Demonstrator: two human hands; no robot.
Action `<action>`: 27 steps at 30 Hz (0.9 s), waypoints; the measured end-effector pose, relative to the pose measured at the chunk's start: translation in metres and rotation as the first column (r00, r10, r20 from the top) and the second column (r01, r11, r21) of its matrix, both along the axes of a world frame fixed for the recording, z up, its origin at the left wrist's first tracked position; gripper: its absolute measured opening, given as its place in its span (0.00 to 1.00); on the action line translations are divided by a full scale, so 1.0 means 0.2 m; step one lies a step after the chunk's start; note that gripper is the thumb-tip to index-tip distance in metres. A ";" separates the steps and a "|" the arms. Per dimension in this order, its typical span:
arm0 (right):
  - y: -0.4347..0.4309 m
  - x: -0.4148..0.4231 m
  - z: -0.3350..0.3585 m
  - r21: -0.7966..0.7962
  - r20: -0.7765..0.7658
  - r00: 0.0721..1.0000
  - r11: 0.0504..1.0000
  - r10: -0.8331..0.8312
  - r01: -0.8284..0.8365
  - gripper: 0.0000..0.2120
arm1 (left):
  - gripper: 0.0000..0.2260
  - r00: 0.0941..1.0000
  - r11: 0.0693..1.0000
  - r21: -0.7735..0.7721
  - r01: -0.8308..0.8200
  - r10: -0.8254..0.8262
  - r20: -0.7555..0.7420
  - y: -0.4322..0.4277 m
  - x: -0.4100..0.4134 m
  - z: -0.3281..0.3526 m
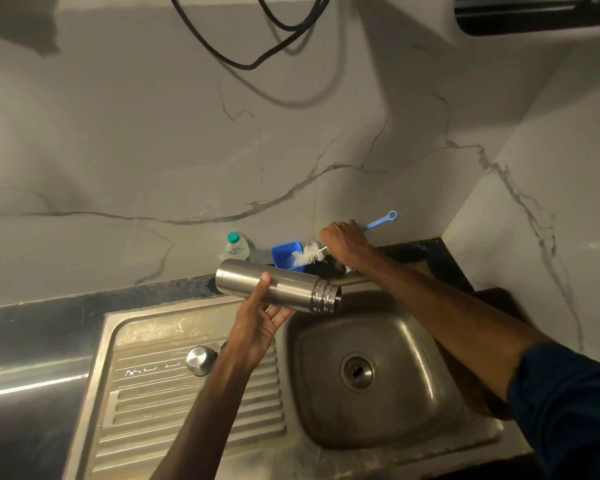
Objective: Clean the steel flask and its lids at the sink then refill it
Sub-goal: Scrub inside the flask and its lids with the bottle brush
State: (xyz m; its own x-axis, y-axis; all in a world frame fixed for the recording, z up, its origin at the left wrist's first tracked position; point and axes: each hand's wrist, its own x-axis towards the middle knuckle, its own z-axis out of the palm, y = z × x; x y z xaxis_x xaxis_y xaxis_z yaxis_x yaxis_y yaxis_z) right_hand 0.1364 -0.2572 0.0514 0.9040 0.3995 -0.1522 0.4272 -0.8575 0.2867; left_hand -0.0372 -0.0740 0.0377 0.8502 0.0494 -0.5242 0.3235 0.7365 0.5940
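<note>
Scrubbing step here: holding the lidless cylindrical steel flask [291, 291] sideways over the stainless sink [326, 375] in the left grip [257, 327]. Right grip [343, 242] clutching the blue-handled white bottle brush [309, 254], probably dipping it in the blue soap tub [284, 252]. Next up, aiming those bristles into the flask mouth.

Steel flask [291, 289] uncapped, horizontal over sink [413, 375]; lid [200, 360] on drainboard [146, 410].

Brushed silver flask [278, 287] at centre. Above it, a brush [309, 253] with white bristles and a light blue handle, and a bright blue tub [284, 252]. Clear bottle [238, 244], green cap. Pale grey marble wall [153, 150] with dark veins. Black counter [32, 323]. Dull steel sink [194, 410], ridged at lower left. Navy sleeve [568, 410], lower right.
</note>
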 end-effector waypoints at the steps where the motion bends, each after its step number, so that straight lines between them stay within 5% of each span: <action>1: 0.01 0.00 -0.01 0.020 -0.015 1.000 1.000 -0.011 0.012 0.05 | 0.24 1.000 1.000 -0.004 -0.003 0.003 -0.002 0.00 0.00 0.00; 7: 0.05 0.01 0.02 0.108 -0.018 0.999 0.993 -0.042 0.044 0.04 | 0.23 1.000 0.999 -0.023 -0.022 0.022 -0.011 0.01 0.00 -0.02; 13: 0.10 0.07 0.12 0.048 0.079 0.996 0.998 -0.052 0.048 0.08 | 0.23 0.999 0.999 -0.022 -0.039 0.038 -0.032 0.04 0.00 -0.05; 27: 0.23 0.11 0.10 0.004 0.005 1.000 1.000 -0.003 0.003 0.09 | 0.21 0.997 0.998 -0.027 -0.053 0.051 -0.063 0.04 0.06 -0.10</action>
